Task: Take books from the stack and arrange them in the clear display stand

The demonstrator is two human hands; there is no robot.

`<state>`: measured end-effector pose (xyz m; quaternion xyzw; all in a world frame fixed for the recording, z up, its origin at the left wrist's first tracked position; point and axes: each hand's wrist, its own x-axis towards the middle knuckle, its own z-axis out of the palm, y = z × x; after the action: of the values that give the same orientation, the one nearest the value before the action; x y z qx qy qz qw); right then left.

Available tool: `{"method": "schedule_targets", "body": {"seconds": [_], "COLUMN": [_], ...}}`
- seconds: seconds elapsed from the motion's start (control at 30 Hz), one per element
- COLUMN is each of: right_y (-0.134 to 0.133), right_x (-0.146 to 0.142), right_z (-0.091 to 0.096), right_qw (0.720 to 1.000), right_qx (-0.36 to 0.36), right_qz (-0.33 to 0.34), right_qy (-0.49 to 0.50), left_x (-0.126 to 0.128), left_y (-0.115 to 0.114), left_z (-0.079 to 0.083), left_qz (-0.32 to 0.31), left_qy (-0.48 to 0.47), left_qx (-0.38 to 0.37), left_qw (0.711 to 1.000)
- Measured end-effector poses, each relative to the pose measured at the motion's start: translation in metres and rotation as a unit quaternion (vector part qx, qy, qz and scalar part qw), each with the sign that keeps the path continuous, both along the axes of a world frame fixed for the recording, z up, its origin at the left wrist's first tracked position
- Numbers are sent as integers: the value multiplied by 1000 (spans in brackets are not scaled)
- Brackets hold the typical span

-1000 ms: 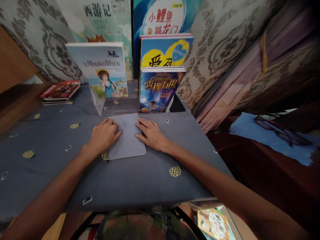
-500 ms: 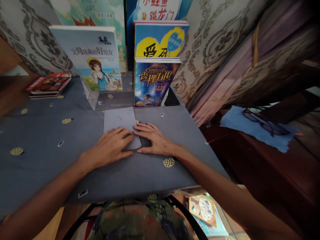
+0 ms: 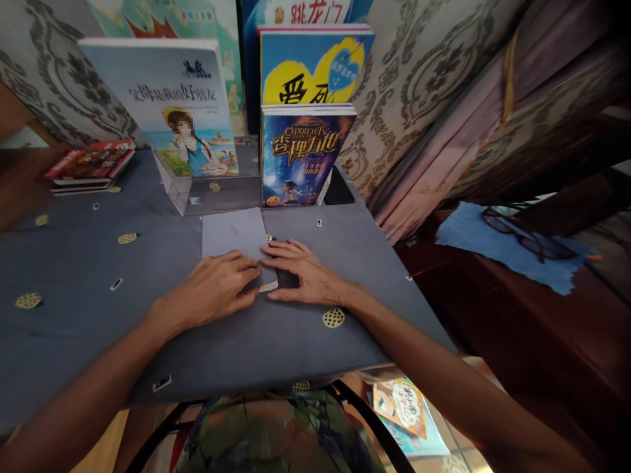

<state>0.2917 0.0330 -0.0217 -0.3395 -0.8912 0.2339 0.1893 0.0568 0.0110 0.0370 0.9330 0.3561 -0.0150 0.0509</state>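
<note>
A closed grey notebook (image 3: 234, 230) lies on the cloth-covered table in front of me, with a pale page edge showing at its lower right corner. My left hand (image 3: 217, 286) rests over its lower left part, palm down, fingers stretched across the cover and thumb near the bottom edge. At the right edge is my right hand (image 3: 305, 276), fingertips touching the notebook's side and thumb spread apart near the lower corner. Both hands hide the lower part of the notebook.
Behind the notebook, a clear stand (image 3: 172, 190) holds a light blue book (image 3: 162, 72). Beside it stand a dark blue book (image 3: 303, 157) and a yellow-and-blue book (image 3: 296, 56). Red-covered books (image 3: 91, 164) lie left. Glasses (image 3: 537, 240) rest on a blue cloth (image 3: 468, 230) at right.
My left hand has shifted slightly, and more of the notebook's pale page edge shows at the lower right corner. The right hand stays about in place; the view has tilted a little.
</note>
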Motion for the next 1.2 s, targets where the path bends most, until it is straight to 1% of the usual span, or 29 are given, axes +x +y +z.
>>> {"method": "schedule_targets", "body": {"seconds": [0.13,0.3,0.37,0.47,0.57,0.67,0.73,0.8,0.9,1.07,1.2], "right_y": [-2,-4,-3,1,16,39,53,63,68,65,54], "right_x": [-1,-1,-1,-2,-11,-29,-42,-53,-60,-61,-61], "right_z": [0,-2,-1,1,4,6,7,6,3,2,5], "right_qw": [1000,1000,1000,999,998,994,988,982,975,970,965], "right_qx": [12,21,21,22,32,41,49,69,100,110,105], "right_qz": [-3,-5,-2,-6,-20,-63,-103,-133,-150,-150,-154], "right_qy": [-1,-15,-17,-25,-44,-79,-102,-116,-132,-156,-182], "left_x": [-1,-6,-10,-18,-29,-41,-47,-49,-50,-48,-47], "left_y": [1,6,11,23,41,59,67,71,72,71,69], "left_z": [-8,-19,-24,-34,-46,-56,-62,-66,-68,-69,-69], "left_qz": [-8,-32,-24,25,100,176,208,220,218,222,228], "left_qy": [-16,-68,-94,-108,-102,-97,-93,-91,-88,-75,-78], "left_qx": [31,59,63,85,107,111,109,108,112,116,114], "left_qw": [999,995,993,990,984,973,968,965,966,965,964]}}
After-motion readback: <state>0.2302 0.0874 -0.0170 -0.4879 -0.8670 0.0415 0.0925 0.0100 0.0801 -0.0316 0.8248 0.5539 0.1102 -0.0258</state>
